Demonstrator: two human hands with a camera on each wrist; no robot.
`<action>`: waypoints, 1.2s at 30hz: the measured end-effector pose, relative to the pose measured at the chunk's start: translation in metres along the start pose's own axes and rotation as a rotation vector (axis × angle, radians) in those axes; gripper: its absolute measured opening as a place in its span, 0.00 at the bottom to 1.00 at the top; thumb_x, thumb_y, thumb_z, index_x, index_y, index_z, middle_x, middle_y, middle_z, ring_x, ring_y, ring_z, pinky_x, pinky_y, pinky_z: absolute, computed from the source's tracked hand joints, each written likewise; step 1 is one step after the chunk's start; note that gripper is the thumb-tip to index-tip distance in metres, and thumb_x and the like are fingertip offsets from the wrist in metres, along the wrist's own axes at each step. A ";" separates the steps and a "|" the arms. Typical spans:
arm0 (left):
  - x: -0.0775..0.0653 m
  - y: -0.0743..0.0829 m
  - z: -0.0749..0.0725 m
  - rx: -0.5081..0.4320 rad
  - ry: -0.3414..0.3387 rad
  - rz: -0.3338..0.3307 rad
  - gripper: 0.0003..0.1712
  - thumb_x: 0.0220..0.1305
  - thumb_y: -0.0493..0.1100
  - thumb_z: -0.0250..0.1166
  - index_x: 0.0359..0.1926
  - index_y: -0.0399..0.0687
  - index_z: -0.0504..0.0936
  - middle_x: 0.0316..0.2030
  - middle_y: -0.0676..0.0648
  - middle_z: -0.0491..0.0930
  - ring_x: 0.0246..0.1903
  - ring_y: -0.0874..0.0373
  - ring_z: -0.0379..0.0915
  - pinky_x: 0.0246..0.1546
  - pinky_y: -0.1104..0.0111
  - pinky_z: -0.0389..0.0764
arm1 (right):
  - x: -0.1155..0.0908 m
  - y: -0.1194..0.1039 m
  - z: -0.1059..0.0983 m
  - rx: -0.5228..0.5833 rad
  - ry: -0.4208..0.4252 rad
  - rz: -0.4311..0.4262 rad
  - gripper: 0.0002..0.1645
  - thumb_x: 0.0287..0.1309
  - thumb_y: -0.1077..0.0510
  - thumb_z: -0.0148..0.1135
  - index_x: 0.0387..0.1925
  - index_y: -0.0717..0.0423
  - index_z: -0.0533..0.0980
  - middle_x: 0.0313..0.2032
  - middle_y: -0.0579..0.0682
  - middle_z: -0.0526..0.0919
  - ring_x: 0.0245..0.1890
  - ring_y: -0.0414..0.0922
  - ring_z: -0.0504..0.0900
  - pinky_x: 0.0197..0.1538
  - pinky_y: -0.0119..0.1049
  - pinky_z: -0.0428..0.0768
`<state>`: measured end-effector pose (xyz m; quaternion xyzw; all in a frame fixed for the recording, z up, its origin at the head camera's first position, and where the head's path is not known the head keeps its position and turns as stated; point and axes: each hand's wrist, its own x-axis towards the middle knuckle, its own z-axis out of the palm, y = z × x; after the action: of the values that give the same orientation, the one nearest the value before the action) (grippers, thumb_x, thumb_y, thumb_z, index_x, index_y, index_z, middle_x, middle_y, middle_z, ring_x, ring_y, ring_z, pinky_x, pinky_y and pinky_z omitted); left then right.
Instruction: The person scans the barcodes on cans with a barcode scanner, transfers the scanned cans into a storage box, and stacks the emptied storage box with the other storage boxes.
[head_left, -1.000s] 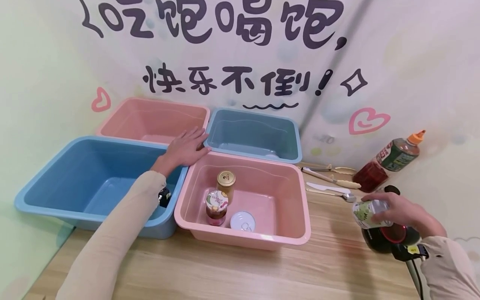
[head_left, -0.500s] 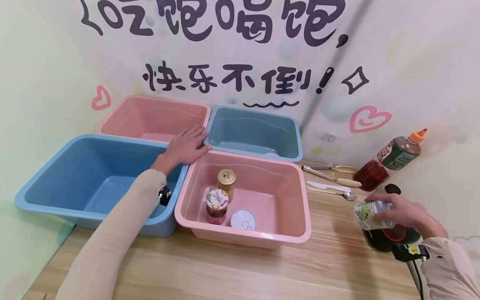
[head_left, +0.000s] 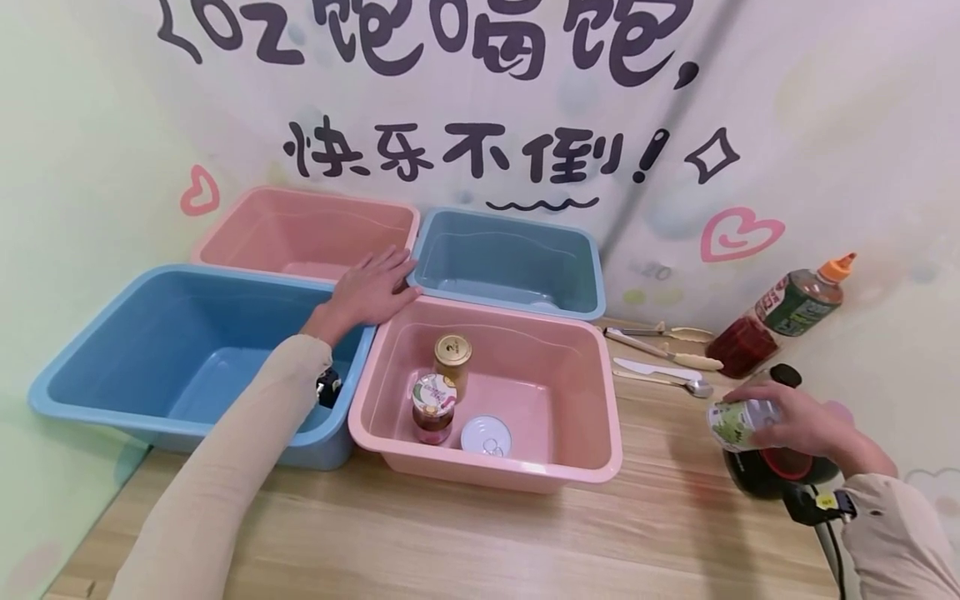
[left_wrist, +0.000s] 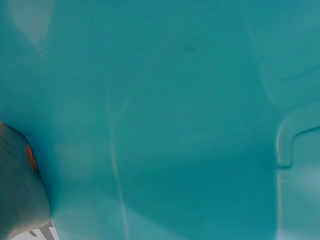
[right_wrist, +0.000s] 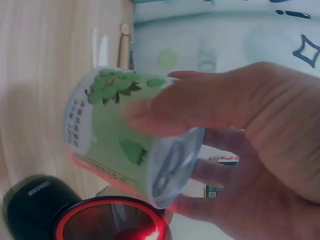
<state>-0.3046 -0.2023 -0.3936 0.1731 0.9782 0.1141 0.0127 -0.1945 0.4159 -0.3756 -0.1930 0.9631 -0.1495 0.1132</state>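
My right hand [head_left: 806, 429] grips a green-labelled tin can [right_wrist: 117, 125], tilted on its side over a black device with a red ring [right_wrist: 110, 220]. In the right wrist view the can's ring-pull end faces the palm, and the thumb lies along the label. My left hand [head_left: 371, 287] rests with its fingers spread where the rims of the bins meet. Below it, the front pink bin [head_left: 607, 400] holds a gold-lidded jar [head_left: 453, 354], a jar with a patterned lid [head_left: 433, 408] and a tin can with a ring-pull lid [head_left: 486, 437]. The left wrist view shows mostly blue bin wall [left_wrist: 200, 125].
A large blue bin [head_left: 90, 333] stands at left, with a pink bin [head_left: 300, 221] and a smaller blue bin [head_left: 510, 242] behind. Tongs [head_left: 667, 354], a knife [head_left: 656, 371] and a spoon [head_left: 697, 387] lie right of the bins, near a sauce bottle [head_left: 798, 308].
The head view has tilted slightly, so the scene sits a little higher. The right hand keeps its grip on the can over the device, and the left hand stays on the rims.
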 end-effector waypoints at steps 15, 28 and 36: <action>0.001 -0.001 0.000 0.006 0.001 -0.003 0.40 0.74 0.63 0.45 0.78 0.47 0.54 0.80 0.42 0.46 0.80 0.44 0.34 0.79 0.46 0.40 | 0.003 -0.002 0.004 -0.007 -0.007 0.057 0.40 0.29 0.68 0.79 0.52 0.65 0.75 0.45 0.71 0.76 0.39 0.59 0.78 0.33 0.45 0.80; 0.004 -0.004 0.001 0.008 0.005 0.004 0.41 0.74 0.64 0.45 0.78 0.47 0.55 0.80 0.42 0.47 0.80 0.44 0.34 0.79 0.47 0.40 | -0.002 0.003 0.003 0.050 -0.001 0.079 0.40 0.37 0.64 0.80 0.56 0.62 0.73 0.47 0.69 0.78 0.40 0.58 0.78 0.34 0.41 0.77; 0.004 -0.004 0.001 0.018 -0.003 -0.002 0.41 0.74 0.64 0.46 0.78 0.46 0.55 0.80 0.42 0.47 0.80 0.44 0.34 0.78 0.46 0.42 | -0.009 0.007 0.003 0.128 0.021 0.061 0.41 0.40 0.64 0.78 0.58 0.58 0.70 0.51 0.68 0.77 0.42 0.46 0.76 0.35 0.32 0.77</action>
<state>-0.3098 -0.2041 -0.3956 0.1723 0.9793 0.1051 0.0129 -0.1877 0.4253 -0.3793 -0.1544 0.9582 -0.2092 0.1194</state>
